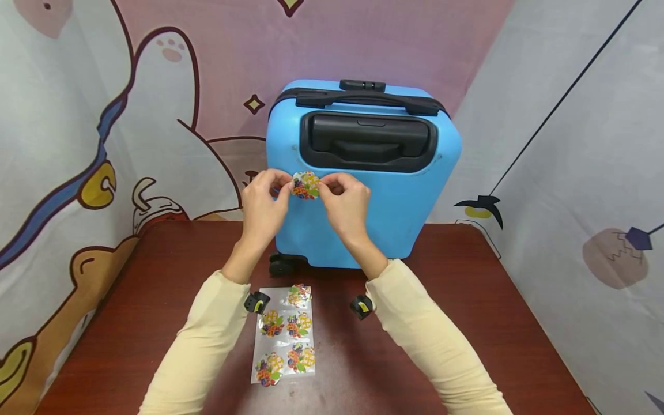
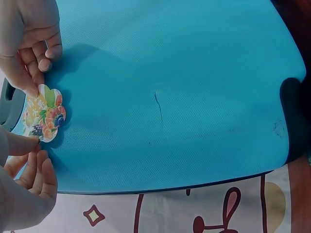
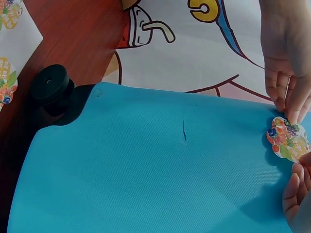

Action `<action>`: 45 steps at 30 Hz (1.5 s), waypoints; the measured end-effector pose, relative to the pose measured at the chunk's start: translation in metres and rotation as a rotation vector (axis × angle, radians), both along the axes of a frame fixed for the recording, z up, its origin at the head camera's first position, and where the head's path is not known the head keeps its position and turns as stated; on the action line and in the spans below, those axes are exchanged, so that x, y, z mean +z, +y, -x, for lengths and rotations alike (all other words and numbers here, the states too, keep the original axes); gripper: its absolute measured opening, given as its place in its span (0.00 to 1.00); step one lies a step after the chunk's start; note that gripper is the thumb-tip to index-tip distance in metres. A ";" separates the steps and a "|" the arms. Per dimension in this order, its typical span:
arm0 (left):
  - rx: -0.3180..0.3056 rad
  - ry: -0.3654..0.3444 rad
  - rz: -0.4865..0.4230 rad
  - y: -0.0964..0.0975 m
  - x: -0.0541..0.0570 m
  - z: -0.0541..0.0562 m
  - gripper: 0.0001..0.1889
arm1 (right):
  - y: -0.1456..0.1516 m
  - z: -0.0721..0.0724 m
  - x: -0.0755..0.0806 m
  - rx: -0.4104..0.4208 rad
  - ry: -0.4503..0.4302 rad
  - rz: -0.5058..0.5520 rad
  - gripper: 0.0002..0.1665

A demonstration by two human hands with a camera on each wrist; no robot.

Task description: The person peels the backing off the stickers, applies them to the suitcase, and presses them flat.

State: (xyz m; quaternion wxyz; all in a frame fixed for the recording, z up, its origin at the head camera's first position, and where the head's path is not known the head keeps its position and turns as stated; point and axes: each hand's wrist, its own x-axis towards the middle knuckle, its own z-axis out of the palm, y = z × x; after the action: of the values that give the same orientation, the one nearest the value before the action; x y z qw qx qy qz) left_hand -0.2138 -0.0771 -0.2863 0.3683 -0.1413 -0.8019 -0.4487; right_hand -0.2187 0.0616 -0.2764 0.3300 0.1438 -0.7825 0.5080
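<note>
A light blue suitcase (image 1: 363, 216) stands upright on the table. Before its shell, just below the black handle recess, a scalloped fruit sticker (image 1: 306, 185) is stretched between two hands. My left hand (image 1: 261, 204) pinches its left edge between thumb and fingertips, and my right hand (image 1: 346, 204) pinches the opposite edge. The sticker's printed side, with colourful fruit and leaves, faces me. In the left wrist view, the sticker (image 2: 44, 114) casts a scalloped shadow on the shell close beside it. A thin dark mark (image 2: 158, 107) runs on the shell farther down.
On the brown table (image 1: 456, 323) lies a silvery sticker sheet (image 1: 285, 344) with several fruit stickers, between the forearms. A black wheel (image 3: 50, 83) juts from the suitcase's lower corner. Cartoon-printed cloth (image 1: 389, 40) hangs behind and at both sides.
</note>
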 end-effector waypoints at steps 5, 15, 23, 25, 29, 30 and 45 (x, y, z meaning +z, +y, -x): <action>0.013 0.000 -0.015 0.000 0.000 0.001 0.04 | -0.003 0.001 -0.002 -0.022 0.032 -0.001 0.04; 0.033 0.014 -0.039 0.001 0.000 0.003 0.04 | -0.006 0.001 -0.004 -0.059 0.100 -0.021 0.05; 0.052 0.018 -0.033 0.001 0.000 0.003 0.05 | -0.008 0.002 -0.005 -0.074 0.090 -0.019 0.05; 0.057 0.024 -0.029 0.001 0.000 0.003 0.05 | -0.008 0.002 -0.005 -0.075 0.095 -0.018 0.05; 0.062 0.034 -0.024 0.001 0.000 0.004 0.05 | -0.008 0.002 -0.006 -0.079 0.109 -0.029 0.05; 0.062 0.036 -0.023 0.001 0.000 0.004 0.05 | -0.008 0.002 -0.006 -0.081 0.113 -0.033 0.05; 0.050 0.026 -0.025 -0.003 0.000 0.005 0.06 | 0.001 0.005 -0.010 -0.072 0.143 -0.064 0.08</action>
State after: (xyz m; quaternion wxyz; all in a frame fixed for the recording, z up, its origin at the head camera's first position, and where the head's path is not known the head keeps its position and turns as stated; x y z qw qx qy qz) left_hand -0.2188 -0.0797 -0.2867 0.3916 -0.1225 -0.7947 -0.4474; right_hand -0.2239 0.0626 -0.2860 0.3985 0.1619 -0.7773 0.4591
